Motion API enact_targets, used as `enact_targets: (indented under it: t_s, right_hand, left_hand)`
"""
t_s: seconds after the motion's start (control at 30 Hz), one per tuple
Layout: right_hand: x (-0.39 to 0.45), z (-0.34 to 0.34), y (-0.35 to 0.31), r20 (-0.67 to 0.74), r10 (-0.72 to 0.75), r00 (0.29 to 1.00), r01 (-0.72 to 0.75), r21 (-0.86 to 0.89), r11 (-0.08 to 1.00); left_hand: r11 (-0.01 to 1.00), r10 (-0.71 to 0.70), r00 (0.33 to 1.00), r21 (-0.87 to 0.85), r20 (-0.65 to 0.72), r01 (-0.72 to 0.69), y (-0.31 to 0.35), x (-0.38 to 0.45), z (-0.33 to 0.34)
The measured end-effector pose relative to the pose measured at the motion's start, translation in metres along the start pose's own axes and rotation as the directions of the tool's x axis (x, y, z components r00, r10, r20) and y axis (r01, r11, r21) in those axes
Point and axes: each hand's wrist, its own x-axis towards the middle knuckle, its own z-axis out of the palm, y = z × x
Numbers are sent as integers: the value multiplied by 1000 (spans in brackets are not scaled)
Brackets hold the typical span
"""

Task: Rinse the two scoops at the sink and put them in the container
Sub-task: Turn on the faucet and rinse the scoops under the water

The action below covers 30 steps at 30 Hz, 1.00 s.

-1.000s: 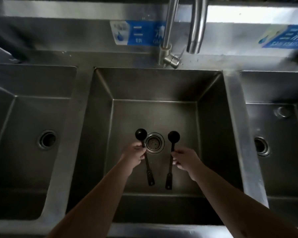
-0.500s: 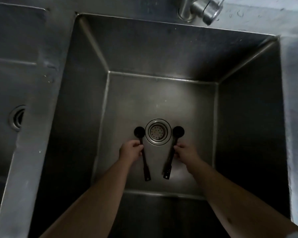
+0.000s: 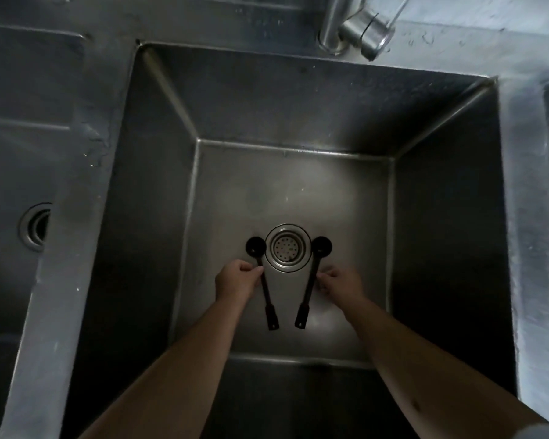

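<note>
both hands are reaching down into the deep square stainless-steel sink basin (image 3: 159, 191) at the centre of the frame. the left hand (image 3: 236, 282) is pinching the stem of one black long-handled plastic scoop (image 3: 263, 280), the right hand (image 3: 341, 285) is pinching the other black scoop (image 3: 311, 282) — their round bowls are sitting either side of the round metal drain strainer (image 3: 287, 247), handles angling toward each other below. a steel tap (image 3: 355, 26) is showing at the upper edge.
</note>
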Motion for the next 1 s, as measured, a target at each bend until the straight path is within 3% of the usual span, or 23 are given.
enact_targets:
  t_s: [0.1,0.2,0.3,0.37,0.43,0.5,0.57,0.63,0.7,0.77,0.9,1.0]
  right_hand:
    - [-25,-23,-26,-46,-22,999,19,-60,998]
    - [-45,-56,-78,-110,-66,992,73,59,996]
    - [-64,-98,-148,-230,-213,950,245,120,962]
    - [-78,-128,-196,-337,-328,882,387,124,914]
    - [-85,-153,-238,-412,-414,812,498,118,859]
    - [-80,-172,-274,-433,-439,787,546,158,823]
    - [-67,-185,-301,-400,-446,801,538,153,829]
    - [-50,-191,-319,-333,-459,824,496,30,868]
    - [-35,-192,-329,-339,-465,818,459,-102,882]
    - [-23,-190,-335,-327,-464,823,451,-119,885]
    - [-6,-185,-334,-315,-531,786,480,-230,847]
    - [-1,-182,-334,-318,-508,801,475,-179,862]
  left_hand:
    - [998,65,997,11,-51,-65,29,-21,-21]
    - [969,243,970,-48,-20,-243,82,-40,-47]
    - [891,451,892,-50,3,-451,157,-60,-78]
    - [823,567,823,-26,-28,-568,211,-74,-95]
    - [765,639,768,-68,-42,-640,262,-86,-108]
    - [710,701,712,-48,-43,-703,304,-95,-117]
    - [672,739,672,-6,-55,-740,338,-95,-122]
    - [671,741,670,4,-36,-742,363,-90,-123]
    - [676,736,675,2,51,-737,379,-82,-121]
    - [677,730,674,9,115,-736,387,-74,-117]
    - [633,769,638,83,44,-769,390,-65,-113]
    - [615,783,622,130,14,-777,392,-61,-110]
